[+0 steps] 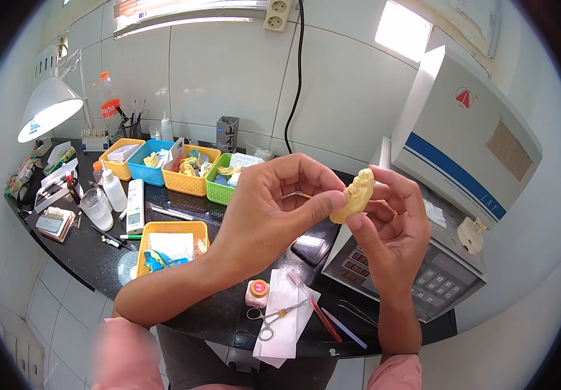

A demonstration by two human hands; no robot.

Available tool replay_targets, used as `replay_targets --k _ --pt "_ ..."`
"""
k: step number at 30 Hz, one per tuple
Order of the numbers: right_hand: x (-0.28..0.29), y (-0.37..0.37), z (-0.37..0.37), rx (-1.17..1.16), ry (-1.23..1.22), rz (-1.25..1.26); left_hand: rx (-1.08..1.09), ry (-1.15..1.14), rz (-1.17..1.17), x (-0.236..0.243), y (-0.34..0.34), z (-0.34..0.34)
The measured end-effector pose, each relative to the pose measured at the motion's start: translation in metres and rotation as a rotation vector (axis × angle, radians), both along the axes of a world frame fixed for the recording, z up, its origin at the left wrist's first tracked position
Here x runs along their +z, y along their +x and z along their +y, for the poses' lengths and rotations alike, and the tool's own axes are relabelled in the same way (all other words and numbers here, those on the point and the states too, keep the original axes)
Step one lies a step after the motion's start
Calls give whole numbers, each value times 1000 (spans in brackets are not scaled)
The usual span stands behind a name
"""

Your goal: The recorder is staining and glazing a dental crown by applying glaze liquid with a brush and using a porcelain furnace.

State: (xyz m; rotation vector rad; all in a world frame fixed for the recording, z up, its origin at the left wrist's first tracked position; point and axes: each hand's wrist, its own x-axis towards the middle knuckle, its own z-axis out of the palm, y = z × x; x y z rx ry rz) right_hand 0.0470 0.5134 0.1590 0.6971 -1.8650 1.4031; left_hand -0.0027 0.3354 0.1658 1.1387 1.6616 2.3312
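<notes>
A pale yellow dental cast (356, 195) with molded teeth along its upper side is held up over the front of the bench. My right hand (397, 237) grips it from the right, thumb at the lower end and fingers behind. From the left, my left hand (261, 211) pinches its edge between thumb and forefinger; the other fingers curl behind. A thin orange-tipped thing shows between the left fingers, too small to name. Below the hands lie scissor-like forceps (274, 316) on white paper (279, 348), a red-handled brush (323, 312), and a small jar (257, 294) of pink stuff.
A furnace (466, 130) with a keypad base stands at right, another cast piece (471, 235) on its ledge. Yellow (193, 185), blue and green baskets line the back. A nearer yellow basket (174, 227), a bottle (115, 190), a cup (96, 209) and a lamp (50, 107) are left.
</notes>
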Motion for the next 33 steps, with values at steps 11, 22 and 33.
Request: replay_targets --k 11,22,33 --pt "-1 -1 1 16 -16 19 -1 29 35 -2 0 2" --pt "-7 -12 1 24 -69 30 94 37 78 -6 -1 6" --pt "-9 -2 -4 66 -117 38 117 -15 103 -7 8 4"
